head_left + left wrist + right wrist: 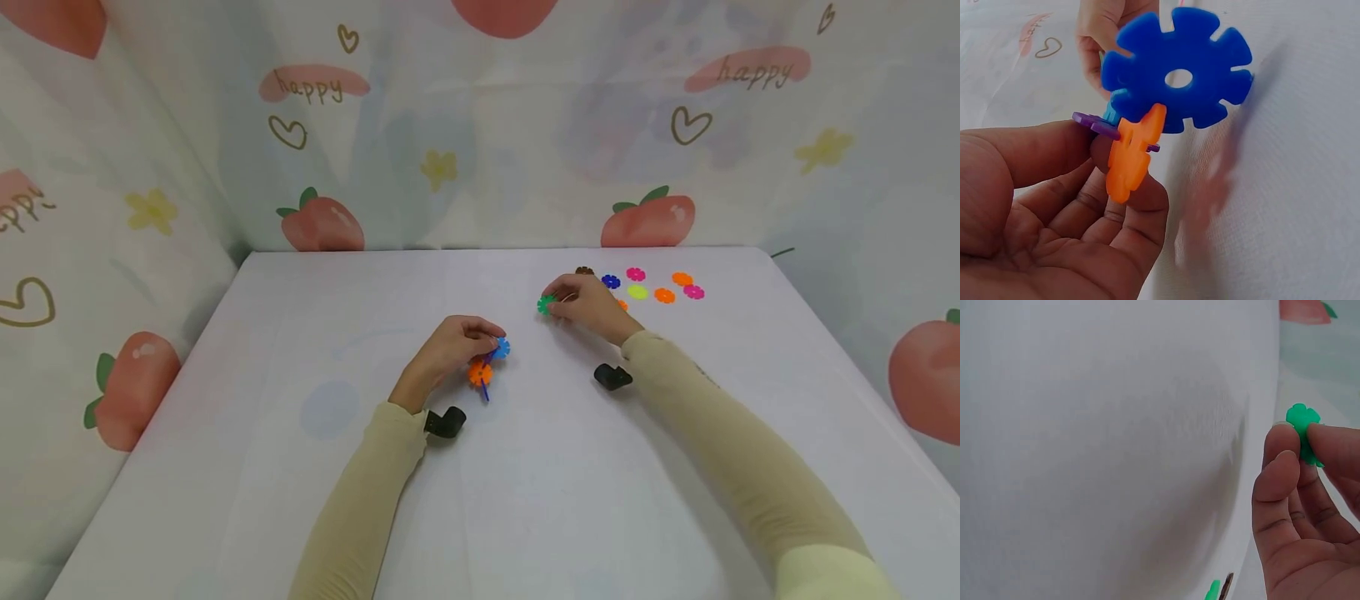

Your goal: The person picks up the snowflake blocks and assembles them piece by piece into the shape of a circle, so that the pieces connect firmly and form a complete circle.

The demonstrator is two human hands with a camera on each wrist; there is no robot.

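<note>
My left hand [452, 343] pinches a joined cluster of notched plastic snowflake discs above the table. In the left wrist view the cluster has a large dark blue disc [1210, 59] in front, an orange disc [1127, 164] slotted into its edge, then a purple disc [1094, 124] by the thumb and a light blue disc [1112, 111] partly hidden behind. My right hand [592, 307], farther back and to the right, grips a green snowflake disc [1304, 422] between thumb and fingers. The green disc is apart from the cluster.
Loose discs lie at the table's back right: brown [584, 271], dark blue [611, 282], yellow [637, 292], pink [636, 273], orange [664, 296] and several others, some partly behind the right hand. A patterned curtain [517, 158] stands along the back edge of the white table [525, 500].
</note>
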